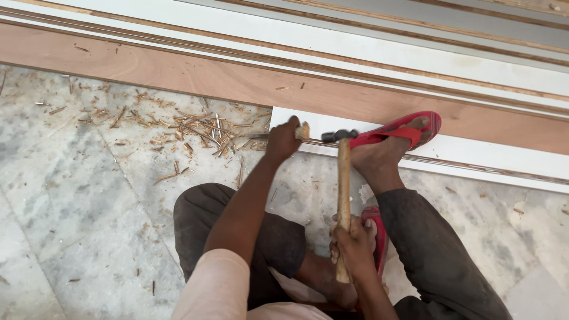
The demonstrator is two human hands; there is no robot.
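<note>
I see my left hand (283, 140) closed around a chisel (303, 131), of which only the pale wooden butt end shows past the fingers; it lies against the edge of the white laminated board (486, 155) on the floor. My right hand (354, 243) has its grip tight around the lower end of the wooden handle of the hammer (343, 178), and the dark metal head is just beside the chisel butt, almost touching it. A foot in a red sandal (403, 131) stands on the board.

I judge the cutting to be well under way: many wood chips (189, 130) lie spread on the marble floor (77, 207) to the left of the chisel. To the right the board edge looks untouched, so a good part seems left. I cannot see the cut itself; the hand hides it.
</note>
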